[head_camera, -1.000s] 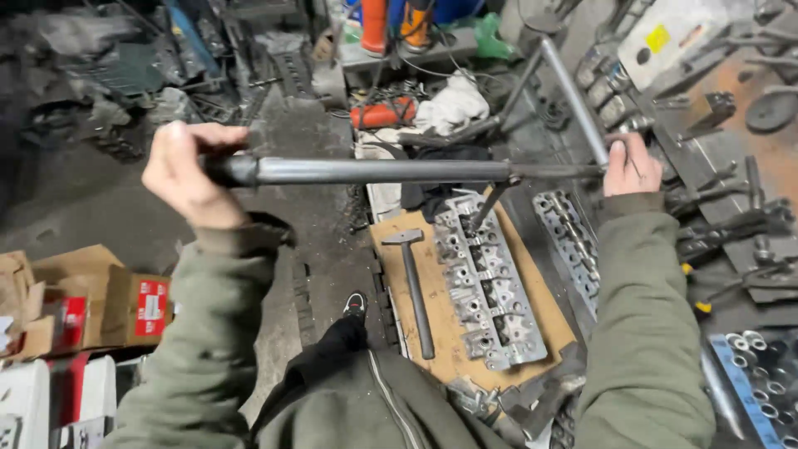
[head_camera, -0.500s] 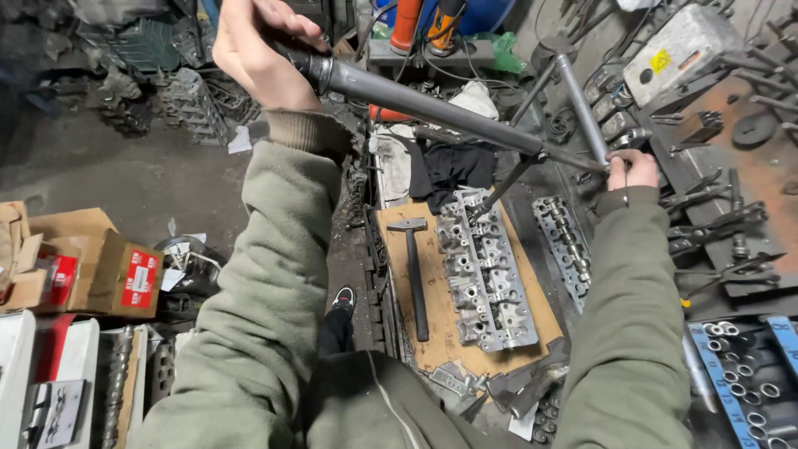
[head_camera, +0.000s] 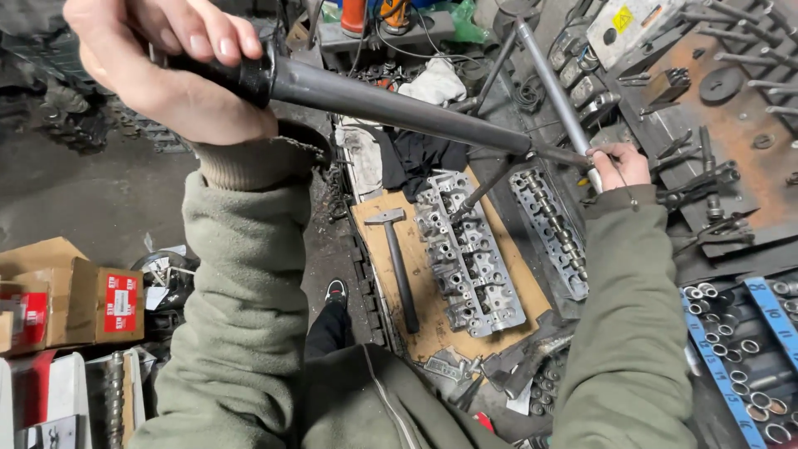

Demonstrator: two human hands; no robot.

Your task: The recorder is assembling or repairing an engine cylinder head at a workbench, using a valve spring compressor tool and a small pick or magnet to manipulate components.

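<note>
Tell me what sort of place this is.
Most likely an engine repair workshop: a cylinder head lies on a board beside a hammer, a socket set sits at right, and metal parts crowd the bench.

Left hand (head_camera: 166, 71) raised high at near left, fist clenched, knuckles toward camera, forearm angled up from the body. Right hand (head_camera: 619, 166) lower at far right, arm stretched nearly straight, fingers curled shut. Both arms in green sleeves.

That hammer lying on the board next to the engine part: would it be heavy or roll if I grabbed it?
The hammer likely feels head-heavy, given its metal head and slim handle. It probably won't roll: the crosswise head rests flat on the wooden board.
</note>
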